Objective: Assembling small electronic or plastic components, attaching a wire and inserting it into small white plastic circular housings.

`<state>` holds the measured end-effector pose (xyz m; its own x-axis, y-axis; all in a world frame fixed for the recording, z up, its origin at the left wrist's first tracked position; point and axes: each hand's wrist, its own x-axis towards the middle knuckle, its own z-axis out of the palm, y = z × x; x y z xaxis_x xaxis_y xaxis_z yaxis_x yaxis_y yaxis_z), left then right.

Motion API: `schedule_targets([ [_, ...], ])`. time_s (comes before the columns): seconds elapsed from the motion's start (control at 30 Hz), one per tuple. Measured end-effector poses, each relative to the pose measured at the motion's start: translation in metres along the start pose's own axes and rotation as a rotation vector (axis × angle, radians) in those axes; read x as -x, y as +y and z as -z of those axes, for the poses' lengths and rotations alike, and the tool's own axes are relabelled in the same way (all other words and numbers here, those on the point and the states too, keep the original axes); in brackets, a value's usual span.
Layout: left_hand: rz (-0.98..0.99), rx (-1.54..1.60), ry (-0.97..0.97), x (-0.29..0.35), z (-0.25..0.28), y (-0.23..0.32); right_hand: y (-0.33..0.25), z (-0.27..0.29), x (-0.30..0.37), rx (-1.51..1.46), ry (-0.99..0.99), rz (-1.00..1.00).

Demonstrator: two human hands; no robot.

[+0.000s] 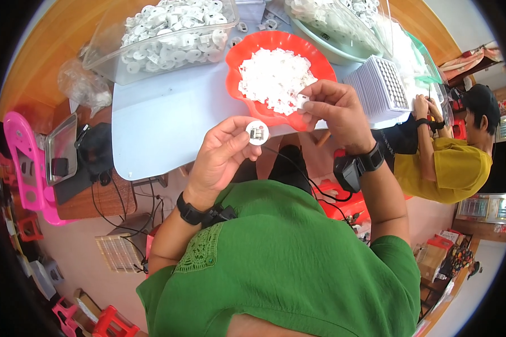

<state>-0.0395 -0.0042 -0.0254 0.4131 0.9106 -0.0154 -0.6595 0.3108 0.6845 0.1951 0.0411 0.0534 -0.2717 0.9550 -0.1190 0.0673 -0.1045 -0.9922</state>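
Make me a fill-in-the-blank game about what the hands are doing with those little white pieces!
1. The left hand holds a small round white disc between its ____.
2. The right hand pinches a small white piece over the ____ bowl.
3. The clear plastic tub at the back of the table is full of white ____ parts.
4. The person beside the table wears a ____ shirt.

Missing words: fingertips; red; round; yellow
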Motion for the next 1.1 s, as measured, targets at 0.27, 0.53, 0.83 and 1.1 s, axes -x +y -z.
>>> schedule_targets([
  [0.27, 0.0, 0.007, -0.046, -0.004, -0.004, -0.003, -0.006, -0.02, 0.017, -0.135, 0.041, -0.084],
  [0.53, 0.008, 0.008, -0.027, -0.004, -0.011, -0.003, 0.015, -0.012, 0.021, -0.257, -0.049, -0.071],
  [0.83, 0.009, 0.001, -0.036, -0.006, -0.013, -0.003, 0.014, -0.011, 0.023, -0.247, -0.042, -0.021],
  [1.1, 0.0, 0.0, -0.044, -0.007, -0.013, -0.003, 0.008, -0.015, 0.023, -0.246, 0.019, -0.035],
])
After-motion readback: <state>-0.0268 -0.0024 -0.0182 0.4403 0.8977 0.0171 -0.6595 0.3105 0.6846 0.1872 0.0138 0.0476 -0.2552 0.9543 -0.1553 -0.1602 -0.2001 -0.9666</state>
